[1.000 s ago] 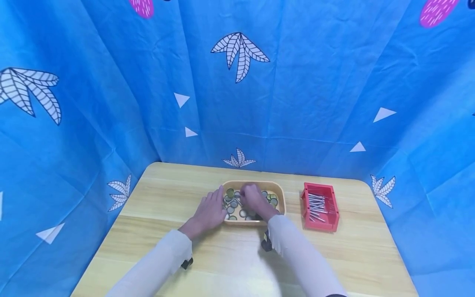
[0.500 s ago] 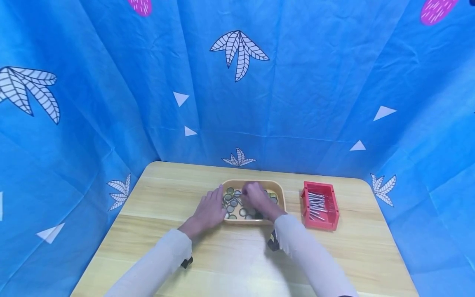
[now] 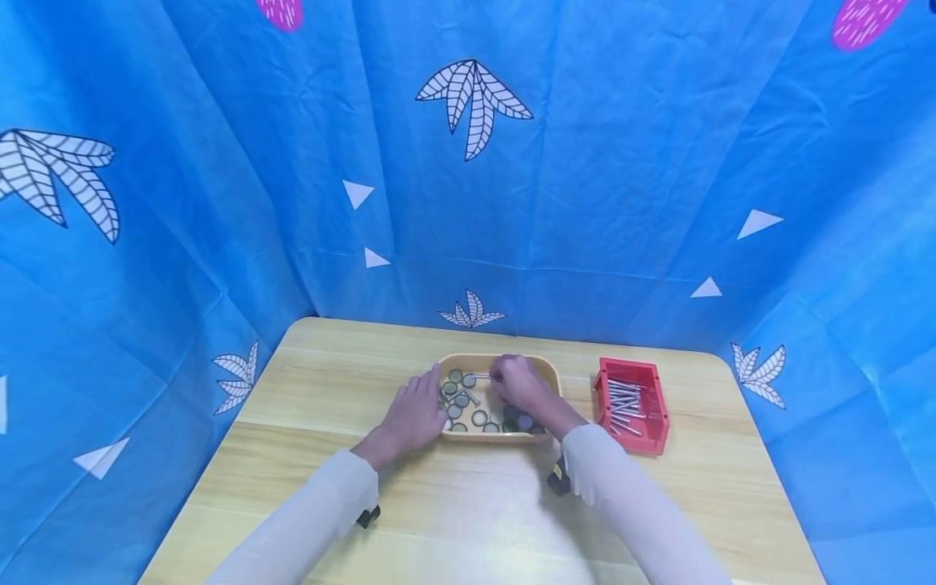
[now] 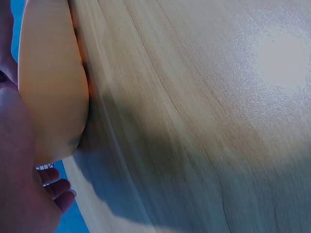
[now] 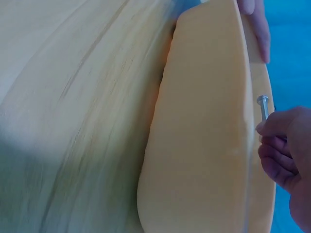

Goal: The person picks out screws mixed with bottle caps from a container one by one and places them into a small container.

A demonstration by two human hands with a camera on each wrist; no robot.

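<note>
My right hand (image 3: 521, 383) pinches a silver bolt (image 5: 263, 102) between thumb and fingers, its round head sticking out. It is over the right half of a shallow beige tray (image 3: 552, 370). My left hand (image 3: 413, 413) holds the tray's left end, with fingertips bent along the outside of the wall in the left wrist view. Inside the tray lie several round, cap-like discs (image 3: 478, 418), grey and greenish. Another bolt (image 3: 471, 396) lies among them at the left. The right hand and forearm hide part of the tray's right side.
A red open-front bin (image 3: 661, 414) with several silver bolts (image 3: 624, 402) stands right of the tray. Both are on a pale wooden table (image 3: 468, 504). Blue patterned cloth (image 3: 621, 162) hangs behind the table and at both sides.
My right hand has moved right within the tray, drawing a bolt along. More discs at the tray's left and middle show now. My left hand stays in place.
</note>
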